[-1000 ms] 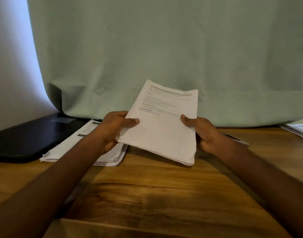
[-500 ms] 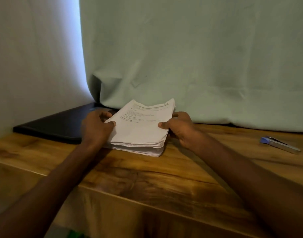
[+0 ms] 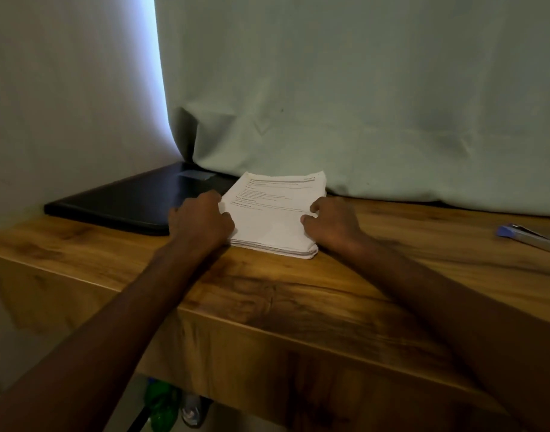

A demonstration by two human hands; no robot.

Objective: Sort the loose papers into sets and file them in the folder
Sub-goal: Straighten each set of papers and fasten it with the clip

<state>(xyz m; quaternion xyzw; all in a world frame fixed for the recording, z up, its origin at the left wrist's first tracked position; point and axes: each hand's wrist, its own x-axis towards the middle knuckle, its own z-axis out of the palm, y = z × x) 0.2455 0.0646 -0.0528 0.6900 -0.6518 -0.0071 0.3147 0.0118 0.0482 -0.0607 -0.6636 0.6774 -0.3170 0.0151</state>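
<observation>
A white stack of printed papers lies flat on the wooden table, close to the green curtain. My left hand grips the stack's left edge with curled fingers. On the right edge sits my right hand, thumb on the top sheet and fingers curled down the side. A black folder lies shut on the table just left of the stack, partly behind my left hand.
A blue and silver stapler-like tool lies at the table's far right. The green curtain hangs behind the table and a pale wall stands at the left. Under the table's front edge are a green bottle and a shoe.
Both hands brought the held set of papers down and left onto the pile beside the folder. The sheets now lie flat as one stack, and the view has swung left.
</observation>
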